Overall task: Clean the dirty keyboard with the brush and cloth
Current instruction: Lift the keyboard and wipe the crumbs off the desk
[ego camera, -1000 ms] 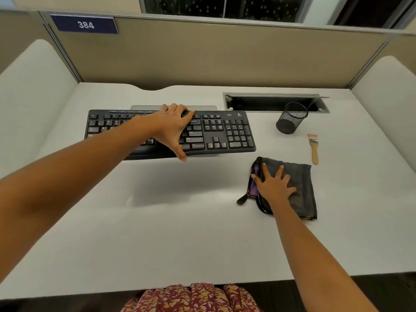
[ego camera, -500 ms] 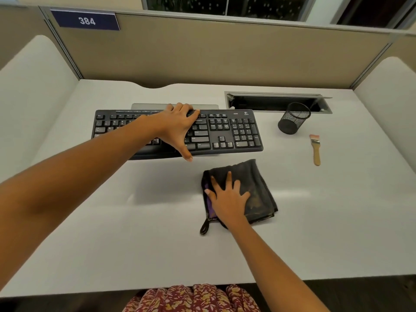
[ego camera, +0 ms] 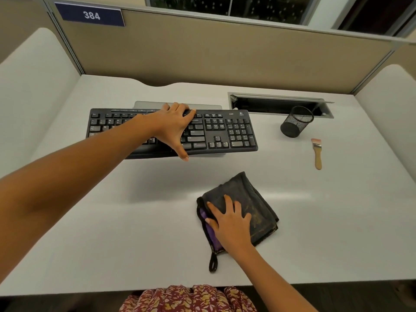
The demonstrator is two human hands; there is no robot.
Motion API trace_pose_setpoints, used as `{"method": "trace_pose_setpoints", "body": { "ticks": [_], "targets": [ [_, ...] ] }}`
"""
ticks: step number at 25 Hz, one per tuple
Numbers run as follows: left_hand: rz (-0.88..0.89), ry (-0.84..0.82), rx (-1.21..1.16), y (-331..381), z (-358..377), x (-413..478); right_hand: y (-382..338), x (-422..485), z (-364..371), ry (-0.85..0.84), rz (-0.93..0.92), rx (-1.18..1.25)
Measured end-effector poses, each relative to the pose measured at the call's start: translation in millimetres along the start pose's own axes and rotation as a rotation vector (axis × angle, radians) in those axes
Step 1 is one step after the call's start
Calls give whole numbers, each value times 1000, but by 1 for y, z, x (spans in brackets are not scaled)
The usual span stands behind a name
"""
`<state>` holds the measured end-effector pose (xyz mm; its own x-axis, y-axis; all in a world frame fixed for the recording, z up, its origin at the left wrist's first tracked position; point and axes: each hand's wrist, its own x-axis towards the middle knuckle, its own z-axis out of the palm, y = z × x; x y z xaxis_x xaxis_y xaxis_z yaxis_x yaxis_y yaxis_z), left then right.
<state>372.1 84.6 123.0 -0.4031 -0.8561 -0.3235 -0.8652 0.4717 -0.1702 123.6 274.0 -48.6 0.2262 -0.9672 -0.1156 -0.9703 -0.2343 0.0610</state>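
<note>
A black keyboard [ego camera: 231, 131] lies across the back middle of the white desk [ego camera: 112, 233], its front edge raised and casting a shadow. My left hand [ego camera: 173, 124] grips it, fingers over the far edge and thumb at the near edge. A dark folded cloth [ego camera: 254, 203] with a purple inner layer and a hanging loop lies on the desk in front of the keyboard. My right hand [ego camera: 229, 221] presses flat on the cloth with fingers spread. A small wooden-handled brush [ego camera: 317, 154] lies alone at the right.
A black mesh pen cup [ego camera: 297, 121] stands right of the keyboard, in front of an open cable slot [ego camera: 279, 102]. Beige partition walls close the back and both sides of the desk. A grey flat slab [ego camera: 153, 105] lies under the keyboard's far edge.
My right hand slid the cloth leftward across the desk, from below the brush to in front of the keyboard. The keyboard shifted slightly right in my left hand.
</note>
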Motion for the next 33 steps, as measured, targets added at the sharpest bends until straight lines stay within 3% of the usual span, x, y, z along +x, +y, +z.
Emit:
{"method": "trace_pose_setpoints", "body": {
  "ticks": [7,16,23,33],
  "targets": [
    [0,-19,-15,-2,6,-6,10,71,-24,-102,147,112],
    [22,-10,-11,4,-1,4,12,28,9,-93,16,230],
    [30,3,1,5,-6,6,66,54,7,-69,269,195],
    [15,-11,-1,-7,0,3,62,115,-1,-157,284,239]
  ]
}}
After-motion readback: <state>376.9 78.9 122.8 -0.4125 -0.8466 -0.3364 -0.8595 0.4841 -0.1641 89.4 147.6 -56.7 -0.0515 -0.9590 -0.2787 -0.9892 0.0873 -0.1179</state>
